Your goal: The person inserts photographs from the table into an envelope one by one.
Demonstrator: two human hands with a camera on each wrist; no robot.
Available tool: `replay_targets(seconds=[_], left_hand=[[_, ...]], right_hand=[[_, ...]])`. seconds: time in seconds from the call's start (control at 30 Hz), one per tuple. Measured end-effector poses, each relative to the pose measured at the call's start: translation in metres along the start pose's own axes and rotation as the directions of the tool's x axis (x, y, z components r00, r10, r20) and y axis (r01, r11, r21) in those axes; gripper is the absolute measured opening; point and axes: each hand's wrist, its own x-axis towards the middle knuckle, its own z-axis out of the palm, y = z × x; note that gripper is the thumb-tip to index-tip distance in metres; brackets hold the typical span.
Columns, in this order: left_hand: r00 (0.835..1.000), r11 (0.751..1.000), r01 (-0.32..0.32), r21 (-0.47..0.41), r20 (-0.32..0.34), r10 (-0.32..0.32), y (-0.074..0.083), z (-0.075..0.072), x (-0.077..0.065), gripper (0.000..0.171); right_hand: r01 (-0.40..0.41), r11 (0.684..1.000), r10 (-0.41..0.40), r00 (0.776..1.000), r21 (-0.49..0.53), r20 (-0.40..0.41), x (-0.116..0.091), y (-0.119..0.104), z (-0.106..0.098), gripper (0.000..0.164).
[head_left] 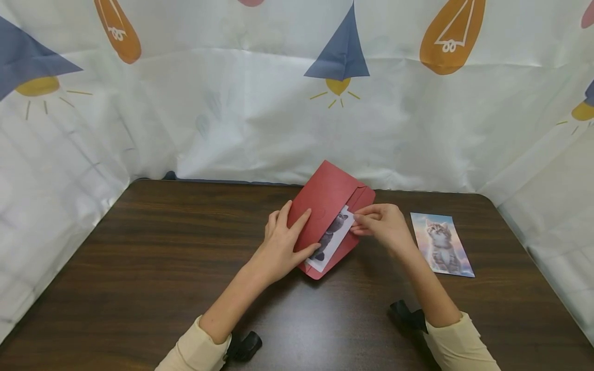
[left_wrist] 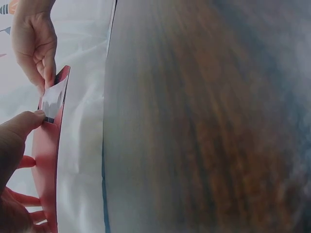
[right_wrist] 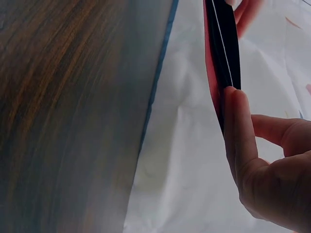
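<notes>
In the head view, a red envelope (head_left: pixel 320 198) is tilted with its opening toward the right. A white-bordered picture card (head_left: pixel 335 238) with a grey animal on it sticks partly out of that opening; its other part is hidden inside. My left hand (head_left: pixel 280 247) holds the envelope at its left side, index finger spread over the face and thumb at the card's lower end. My right hand (head_left: pixel 382 224) pinches the card's upper corner. From the right wrist view, the envelope (right_wrist: pixel 210 68) appears edge-on, with the right fingers (right_wrist: pixel 241 128) at its end.
A kitten picture card (head_left: pixel 443 245) lies face up on the dark wooden table (head_left: pixel 153 268), right of the right hand. Behind the table hangs a white cloth (head_left: pixel 260 129) printed with lamps and bulbs. Black wrist devices (head_left: pixel 246 346) sit at both sleeves.
</notes>
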Motion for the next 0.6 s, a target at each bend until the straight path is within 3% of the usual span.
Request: replay_targets(seconds=[0.6], left_hand=[[1.000, 1.000, -0.004, -0.026, 0.005, 0.004, 0.0040, 0.0006, -0.0003, 0.072]], right_hand=[[0.003, 1.000, -0.004, 0.999, -0.021, -0.034, -0.0003, 0.0024, 0.0063, 0.029]])
